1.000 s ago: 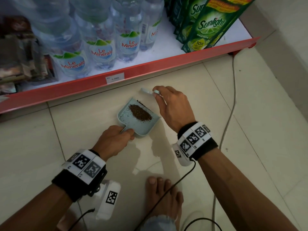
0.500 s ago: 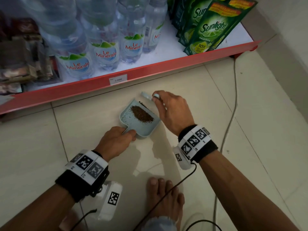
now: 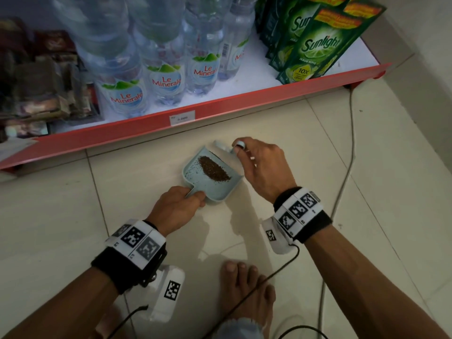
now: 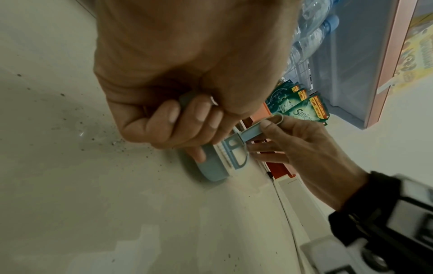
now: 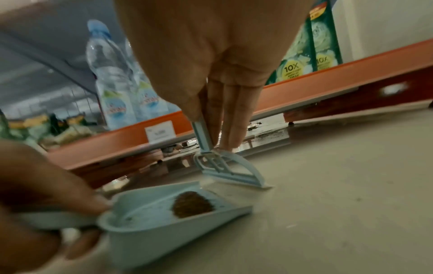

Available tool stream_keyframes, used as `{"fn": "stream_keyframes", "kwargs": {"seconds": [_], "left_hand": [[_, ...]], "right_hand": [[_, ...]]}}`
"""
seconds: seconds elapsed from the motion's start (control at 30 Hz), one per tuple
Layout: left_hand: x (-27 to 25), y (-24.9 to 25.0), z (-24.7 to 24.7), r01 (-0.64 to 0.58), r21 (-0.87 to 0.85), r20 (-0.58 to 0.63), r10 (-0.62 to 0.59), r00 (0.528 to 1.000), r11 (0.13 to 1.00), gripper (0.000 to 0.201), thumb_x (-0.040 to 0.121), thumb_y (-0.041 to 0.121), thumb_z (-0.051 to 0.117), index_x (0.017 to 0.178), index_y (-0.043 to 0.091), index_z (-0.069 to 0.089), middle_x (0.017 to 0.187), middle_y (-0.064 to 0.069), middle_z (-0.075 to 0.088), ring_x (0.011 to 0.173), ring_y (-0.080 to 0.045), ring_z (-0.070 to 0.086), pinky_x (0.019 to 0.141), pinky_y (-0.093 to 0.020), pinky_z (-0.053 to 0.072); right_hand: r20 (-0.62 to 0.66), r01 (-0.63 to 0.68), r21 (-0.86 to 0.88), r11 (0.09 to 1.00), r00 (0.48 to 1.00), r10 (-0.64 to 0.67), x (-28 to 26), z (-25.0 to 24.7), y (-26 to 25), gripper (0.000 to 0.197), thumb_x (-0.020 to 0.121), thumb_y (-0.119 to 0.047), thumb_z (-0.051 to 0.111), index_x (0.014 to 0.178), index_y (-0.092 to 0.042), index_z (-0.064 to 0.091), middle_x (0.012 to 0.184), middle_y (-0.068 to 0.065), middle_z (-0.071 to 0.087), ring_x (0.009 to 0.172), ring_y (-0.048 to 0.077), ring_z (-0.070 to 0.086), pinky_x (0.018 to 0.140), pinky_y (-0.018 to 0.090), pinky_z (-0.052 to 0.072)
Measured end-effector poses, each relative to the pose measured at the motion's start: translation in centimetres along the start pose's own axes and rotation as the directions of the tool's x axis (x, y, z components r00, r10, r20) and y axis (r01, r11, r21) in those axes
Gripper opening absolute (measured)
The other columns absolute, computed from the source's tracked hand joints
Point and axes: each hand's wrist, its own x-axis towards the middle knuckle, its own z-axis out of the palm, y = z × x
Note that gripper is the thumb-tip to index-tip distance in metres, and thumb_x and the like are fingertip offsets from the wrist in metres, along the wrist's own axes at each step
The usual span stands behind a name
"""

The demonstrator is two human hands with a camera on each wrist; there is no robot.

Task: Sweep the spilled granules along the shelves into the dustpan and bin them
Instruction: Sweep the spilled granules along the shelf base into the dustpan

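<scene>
Nearest the viewer, left hand [image 3: 176, 207] grips the handle of a pale-blue dustpan [image 3: 213, 189] resting on the floor tiles [image 3: 61, 204]; brown granules [image 3: 214, 168] lie heaped inside. Beyond, right hand [image 3: 263, 167] pinches a small brush [image 5: 228, 171] at the pan's mouth, before the red shelf [image 3: 244, 97].

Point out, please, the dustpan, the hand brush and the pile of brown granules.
dustpan [image 3: 193, 173]: head view, bare pan floor left of the pile.
hand brush [image 5: 230, 171]: right wrist view, its white head.
pile of brown granules [image 3: 214, 167]: head view, middle of the heap.
</scene>
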Motion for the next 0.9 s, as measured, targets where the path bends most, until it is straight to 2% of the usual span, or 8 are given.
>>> {"fn": "stream_keyframes", "kwargs": {"seconds": [0.1, 0.27, 0.4, 0.57, 0.67, 0.77, 0.83, 0.9], "left_hand": [[-0.1, -0.1, 0.0, -0.013, -0.019, -0.006, 0.013, 1.000, 1.000, 0.031, 0.093, 0.043, 0.056, 0.074, 0.024, 0.071, 0.037, 0.023, 0.053, 0.051, -0.008, 0.047, 0.052, -0.024, 0.034], [-0.6, -1.0, 0.0, -0.067, -0.051, -0.018, 0.066, 0.998, 0.996, 0.032, 0.094, 0.042, 0.057, 0.074, 0.022, 0.072, 0.039, 0.020, 0.054, 0.036, 0.001, 0.047, 0.050, -0.024, 0.033], [-1.6, -2.3, -0.1, -0.103, -0.095, -0.014, 0.102, 0.995, 0.990, 0.033, 0.095, 0.041, 0.058, 0.074, 0.020, 0.071, 0.038, 0.015, 0.049, 0.034, 0.002, 0.043, 0.048, -0.025, 0.033], [-3.2, -3.9, -0.8, -0.114, -0.141, -0.022, 0.112, 0.993, 0.983, 0.033, 0.096, 0.039, 0.057, 0.075, 0.018, 0.072, 0.041, 0.012, 0.045, 0.036, -0.001, 0.039, 0.047, -0.025, 0.031], [-3.9, -4.7, -1.4, -0.095, -0.159, -0.037, 0.091, 0.995, 0.983, 0.033, 0.096, 0.039, 0.057, 0.076, 0.018, 0.072, 0.043, 0.011, 0.044, 0.038, -0.003, 0.039, 0.047, -0.025, 0.031], [-4.2, -5.2, -1.8, -0.075, -0.182, -0.044, 0.068, 0.997, 0.980, 0.033, 0.095, 0.040, 0.057, 0.077, 0.017, 0.071, 0.044, 0.012, 0.042, 0.038, -0.003, 0.038, 0.048, -0.025, 0.030], [-4.4, -5.6, -2.0, -0.071, -0.191, -0.052, 0.062, 0.997, 0.979, 0.033, 0.095, 0.040, 0.057, 0.077, 0.017, 0.071, 0.044, 0.012, 0.042, 0.038, -0.004, 0.038, 0.048, -0.026, 0.030], [-4.5, -5.9, -2.2, -0.067, -0.202, -0.052, 0.057, 0.997, 0.977, 0.033, 0.095, 0.040, 0.057, 0.076, 0.017, 0.071, 0.044, 0.011, 0.041, 0.038, -0.005, 0.037, 0.047, -0.025, 0.029]], "right_hand": [[0.040, 0.038, 0.131, 0.991, 0.998, -0.043, -1.3, -0.2, -1.3, 0.021, 0.103, -0.025, 0.047, 0.106, -0.014, 0.064, 0.089, 0.004, 0.072, 0.078, 0.022, 0.070, 0.069, 0.041, 0.058], [-0.152, 0.044, 0.160, 0.986, 0.988, -0.020, -0.1, -2.3, -0.8, 0.017, 0.102, -0.024, 0.050, 0.102, -0.014, 0.064, 0.090, -0.003, 0.075, 0.075, 0.008, 0.072, 0.066, 0.027, 0.061], [-0.202, -0.030, 0.076, 0.997, 0.978, 0.045, 3.0, -2.8, 1.5, 0.021, 0.100, -0.025, 0.051, 0.102, -0.010, 0.066, 0.090, 0.006, 0.076, 0.080, 0.023, 0.074, 0.071, 0.042, 0.060], [0.004, 0.099, 0.051, 0.994, 0.995, -0.099, 4.8, -0.6, 1.1, 0.021, 0.098, -0.018, 0.057, 0.108, -0.009, 0.072, 0.093, 0.011, 0.076, 0.077, 0.030, 0.072, 0.075, 0.044, 0.058], [0.211, 0.290, -0.012, 0.957, 0.936, -0.281, 3.5, -0.6, 0.7, 0.024, 0.098, -0.018, 0.058, 0.116, -0.011, 0.071, 0.106, 0.013, 0.075, 0.082, 0.032, 0.073, 0.078, 0.043, 0.058], [0.336, 0.367, -0.021, 0.930, 0.878, -0.339, 2.1, -2.1, 1.9, 0.026, 0.099, -0.019, 0.057, 0.120, -0.012, 0.070, 0.120, 0.012, 0.071, 0.095, 0.031, 0.073, 0.086, 0.041, 0.058], [0.372, 0.391, -0.040, 0.919, 0.860, -0.350, 1.2, -3.3, 3.0, 0.026, 0.099, -0.021, 0.056, 0.120, -0.014, 0.070, 0.120, 0.009, 0.071, 0.096, 0.028, 0.073, 0.086, 0.036, 0.056], [0.309, 0.372, -0.031, 0.928, 0.886, -0.345, 0.9, -4.3, 3.7, 0.024, 0.097, -0.019, 0.060, 0.118, -0.014, 0.071, 0.114, 0.006, 0.074, 0.092, 0.025, 0.074, 0.084, 0.036, 0.058]]}}
